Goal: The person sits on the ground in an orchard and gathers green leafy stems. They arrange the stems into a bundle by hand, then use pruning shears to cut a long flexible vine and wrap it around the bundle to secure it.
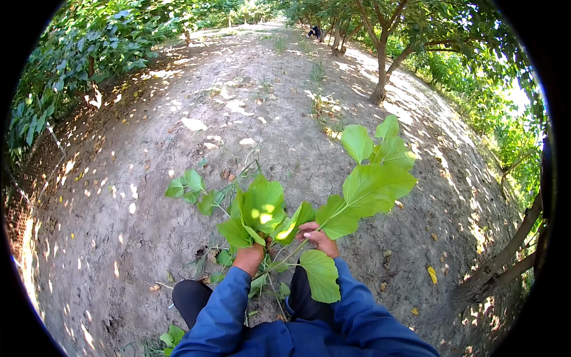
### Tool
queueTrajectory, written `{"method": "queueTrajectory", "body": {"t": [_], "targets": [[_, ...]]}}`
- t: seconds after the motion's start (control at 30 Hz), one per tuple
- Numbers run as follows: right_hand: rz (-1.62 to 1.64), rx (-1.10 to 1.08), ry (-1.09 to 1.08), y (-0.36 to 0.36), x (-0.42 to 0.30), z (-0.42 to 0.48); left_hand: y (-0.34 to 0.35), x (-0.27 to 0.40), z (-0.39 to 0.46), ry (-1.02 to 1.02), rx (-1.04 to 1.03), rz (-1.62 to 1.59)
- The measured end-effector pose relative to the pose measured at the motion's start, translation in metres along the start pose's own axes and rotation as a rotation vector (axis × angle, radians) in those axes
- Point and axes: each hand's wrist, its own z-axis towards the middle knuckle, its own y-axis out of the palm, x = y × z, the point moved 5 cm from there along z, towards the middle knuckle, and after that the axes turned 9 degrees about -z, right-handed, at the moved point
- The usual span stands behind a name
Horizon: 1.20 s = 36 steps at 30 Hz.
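My left hand (250,258) is closed around a bunch of broad green leaves (263,203), which fans out above the fist. To its right, my right hand (322,241) pinches the stem of a long leafy branch (341,209), its fingers partly covered by leaves. The branch slants from below my left hand up to the right, with large leaves along it and smaller ones at the tip. One big leaf (319,276) hangs below my right wrist. Cut leafy twigs (192,184) lie on the soil beyond my left hand, and more greenery lies between my knees.
Dry, cracked soil (147,187) spreads around me, dappled with sunlight. Trees line both sides; one trunk (381,76) rises ahead right, and a low trunk (486,276) leans in at near right. Wire mesh (22,218) stands at far left. A person (315,32) sits in the distance.
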Motion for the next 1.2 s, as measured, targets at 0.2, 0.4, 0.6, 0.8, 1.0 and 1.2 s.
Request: {"method": "queueTrajectory", "body": {"t": [0.2, 0.4, 0.6, 0.8, 1.0, 1.2], "targets": [[-0.076, 0.042, 0.088, 0.02, -0.037, 0.03, -0.03, 0.023, 0.02, 0.044, 0.061, 0.056], [-0.066, -0.087, 0.136, 0.017, -0.025, 0.108, -0.044, 0.033, 0.07, -0.014, 0.048, 0.016], [0.053, -0.08, 0.128, 0.012, -0.005, 0.15, -0.048, 0.018, 0.114, -0.254, 0.061, -0.289], [0.14, -0.17, 0.115, 0.001, -0.004, 0.144, -0.01, 0.011, 0.134, -0.328, -0.004, -0.316], [-0.059, -0.039, 0.1, -0.011, -0.013, 0.132, 0.006, 0.013, 0.117, -0.27, -0.156, 0.067], [-0.151, 0.032, 0.067, -0.001, -0.026, 0.123, -0.009, 0.007, 0.125, -0.099, 0.075, -0.131]]}}
